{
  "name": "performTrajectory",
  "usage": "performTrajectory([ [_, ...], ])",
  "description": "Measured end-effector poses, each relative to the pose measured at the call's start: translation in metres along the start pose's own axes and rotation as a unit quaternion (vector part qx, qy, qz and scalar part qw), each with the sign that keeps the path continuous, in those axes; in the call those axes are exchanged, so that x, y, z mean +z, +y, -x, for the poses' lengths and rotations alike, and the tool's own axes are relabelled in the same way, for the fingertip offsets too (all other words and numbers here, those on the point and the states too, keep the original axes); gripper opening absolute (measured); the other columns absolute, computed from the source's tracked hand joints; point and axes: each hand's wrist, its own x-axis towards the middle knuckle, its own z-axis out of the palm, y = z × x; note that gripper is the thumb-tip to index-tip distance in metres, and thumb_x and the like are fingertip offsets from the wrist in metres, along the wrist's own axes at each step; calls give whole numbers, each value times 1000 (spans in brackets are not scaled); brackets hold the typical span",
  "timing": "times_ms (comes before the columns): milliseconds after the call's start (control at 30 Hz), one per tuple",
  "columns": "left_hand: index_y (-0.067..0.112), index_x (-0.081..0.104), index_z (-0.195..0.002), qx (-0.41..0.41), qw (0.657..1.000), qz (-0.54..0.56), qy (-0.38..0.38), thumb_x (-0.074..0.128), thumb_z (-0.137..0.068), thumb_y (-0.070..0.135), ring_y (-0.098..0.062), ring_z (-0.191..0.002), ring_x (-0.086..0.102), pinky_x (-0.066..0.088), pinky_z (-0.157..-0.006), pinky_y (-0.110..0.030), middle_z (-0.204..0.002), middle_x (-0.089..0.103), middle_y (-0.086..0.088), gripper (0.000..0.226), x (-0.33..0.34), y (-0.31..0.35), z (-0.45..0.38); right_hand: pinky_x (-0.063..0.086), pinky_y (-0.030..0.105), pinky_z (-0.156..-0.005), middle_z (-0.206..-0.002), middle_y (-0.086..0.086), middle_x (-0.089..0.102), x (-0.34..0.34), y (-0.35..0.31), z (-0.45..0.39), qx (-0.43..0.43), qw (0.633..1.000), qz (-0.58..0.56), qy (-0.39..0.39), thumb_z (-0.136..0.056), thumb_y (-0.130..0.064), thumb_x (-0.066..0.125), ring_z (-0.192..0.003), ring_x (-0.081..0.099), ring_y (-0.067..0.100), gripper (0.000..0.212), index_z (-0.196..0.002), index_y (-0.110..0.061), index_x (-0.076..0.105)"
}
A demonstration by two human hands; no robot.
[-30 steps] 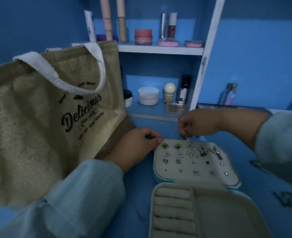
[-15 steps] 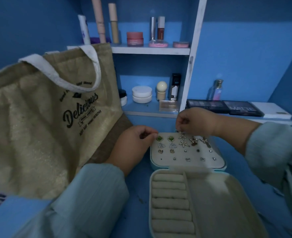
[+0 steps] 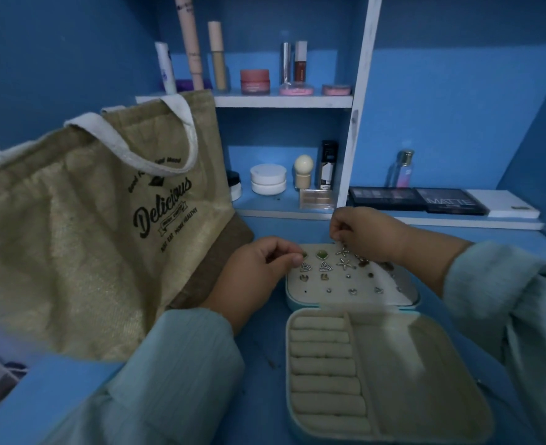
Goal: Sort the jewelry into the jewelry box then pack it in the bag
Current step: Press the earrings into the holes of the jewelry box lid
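Head view: we see the jewelry box (image 3: 390, 374) lying open on the blue surface (image 3: 259, 345), its lid panel studded with earrings (image 3: 324, 267). Our left hand (image 3: 259, 268) rests at the panel's left edge, its grip curled, thumb and fingertips pressed together at a green earring (image 3: 304, 254); we cannot tell whether it holds it. Our right hand (image 3: 365, 231) hovers over the far edge, its grip pinched above a starfish earring (image 3: 343, 251). The bag (image 3: 82, 239) stands left of the box.
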Motion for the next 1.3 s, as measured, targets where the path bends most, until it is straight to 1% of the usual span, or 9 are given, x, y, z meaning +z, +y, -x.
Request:
performTrajectory([
  [167,24,66,-78,-8,1000,13,-20,64,-85,11,15,-62,56,42,-61,0,-77,63,15,15,-3,2,1,40,26,-69,-86,-4,56,-12,-2,7,-15,999,-2,34,-92,-8,44,-81,53,16,23,-78,-26,49],
  [267,25,66,-77,-7,1000,19,-23,64,-84,9,15,-65,57,41,-62,1,-77,63,16,18,-4,4,5,37,26,-67,-85,-4,55,-18,-5,13,-20,997,-16,69,-92,-8,45,-78,51,15,17,-82,-21,50],
  [367,27,66,-78,-2,999,19,-25,63,-85,6,15,-69,58,41,-65,1,-80,63,17,22,-4,5,11,41,26,-66,-84,-5,55,-23,-9,22,-31,993,-45,107,-92,-10,46,-78,52,14,10,-87,-15,53],
  [467,25,66,-86,14,999,-11,-30,62,-86,6,22,-69,54,39,-66,3,-83,62,18,20,-4,4,16,39,22,-61,-79,-10,54,-26,-15,31,-34,988,-58,140,-92,-10,48,-73,50,10,9,-87,-15,53],
  [600,18,70,-95,63,996,-56,-23,62,-85,6,22,-73,52,37,-70,3,-86,59,18,17,-3,3,25,35,23,-66,-83,-4,55,-31,-24,43,-38,984,-62,165,-92,-8,48,-80,51,15,9,-87,-14,53],
  [700,17,71,-92,122,988,-98,-4,67,-81,6,11,-80,52,35,-75,2,-87,53,12,17,-1,1,30,38,25,-68,-88,1,58,-36,-29,50,-33,983,-69,167,-93,-8,47,-82,54,18,9,-89,-12,54],
  [767,15,73,-94,121,984,-127,13,69,-79,8,5,-81,46,30,-76,4,-87,45,11,17,-1,-1,31,37,24,-67,-87,0,58,-37,-31,54,-32,982,-76,170,-93,-9,47,-81,53,17,9,-88,-13,53],
  [967,16,73,-92,124,982,-133,44,72,-76,7,4,-83,41,27,-78,4,-86,38,12,19,2,-4,31,34,23,-68,-87,-2,56,-39,-36,62,-28,980,-81,180,-94,-9,47,-81,51,15,8,-89,-13,53],
  [1300,28,68,-84,103,987,-123,20,70,-78,6,3,-85,43,28,-76,6,-87,40,12,23,4,-6,31,37,25,-70,-94,2,59,-37,-37,65,-25,978,-85,188,-94,-10,48,-86,53,18,7,-90,-12,54],
])
